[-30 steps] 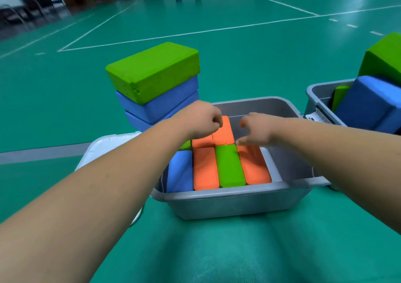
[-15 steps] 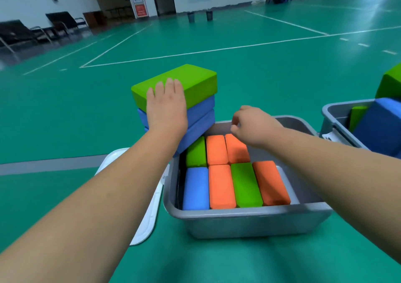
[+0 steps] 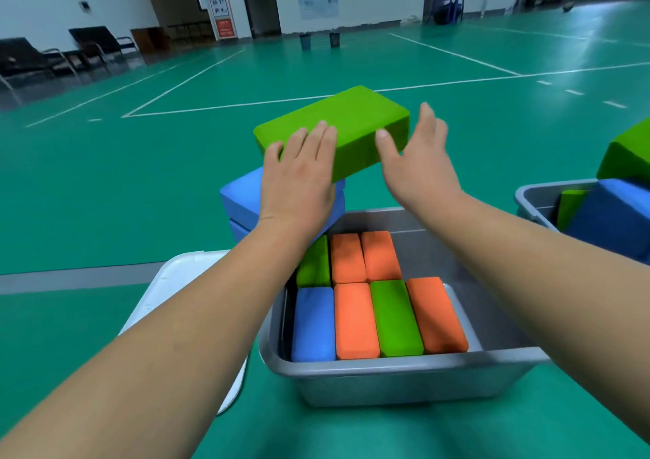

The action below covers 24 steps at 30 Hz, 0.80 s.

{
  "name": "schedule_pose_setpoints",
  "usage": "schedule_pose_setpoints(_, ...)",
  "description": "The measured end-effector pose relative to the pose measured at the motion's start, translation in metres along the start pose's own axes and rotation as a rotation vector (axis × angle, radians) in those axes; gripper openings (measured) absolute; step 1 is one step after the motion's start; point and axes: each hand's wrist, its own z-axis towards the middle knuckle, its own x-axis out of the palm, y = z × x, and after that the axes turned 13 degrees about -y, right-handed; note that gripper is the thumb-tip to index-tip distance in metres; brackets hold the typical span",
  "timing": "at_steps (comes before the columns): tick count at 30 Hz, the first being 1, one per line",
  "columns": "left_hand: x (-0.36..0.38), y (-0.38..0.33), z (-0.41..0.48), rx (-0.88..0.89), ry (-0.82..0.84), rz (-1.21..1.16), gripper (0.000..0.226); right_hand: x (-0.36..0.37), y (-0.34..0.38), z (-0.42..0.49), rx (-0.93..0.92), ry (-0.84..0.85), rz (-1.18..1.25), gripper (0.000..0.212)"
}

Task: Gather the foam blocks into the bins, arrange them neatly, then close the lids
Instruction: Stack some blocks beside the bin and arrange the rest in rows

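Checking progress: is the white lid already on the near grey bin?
No, the white lid lies beside the near grey bin, on its left, and the bin stands open.

Bare forearms run to a bare left hand [image 3: 299, 180] and right hand [image 3: 418, 163].

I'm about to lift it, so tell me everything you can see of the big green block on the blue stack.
The big green block is a matte foam slab with rounded edges, lying skewed on the blue blocks, overhanging them, beyond the grey bin. The left hand rests on its near corner; the right hand, open, touches its near side.
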Motion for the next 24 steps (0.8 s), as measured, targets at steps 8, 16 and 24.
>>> schedule_pose_setpoints(8, 0.007, -0.06, -0.008, 0.067, -0.007, -0.211, 0.093, -0.038, -0.036, 0.038, 0.323, -0.162, 0.07, 0.08)
schedule_pose_setpoints(16, 0.047, -0.101, -0.044, 0.152, 0.342, -0.227, 0.093, -0.052, -0.072, 0.031, 0.175, -0.058, -0.14, 0.042)
schedule_pose_setpoints(24, 0.072, -0.106, -0.085, 0.25, 0.998, -0.233, 0.079, -0.041, -0.102, 0.002, -0.132, 0.053, -0.393, 0.056)
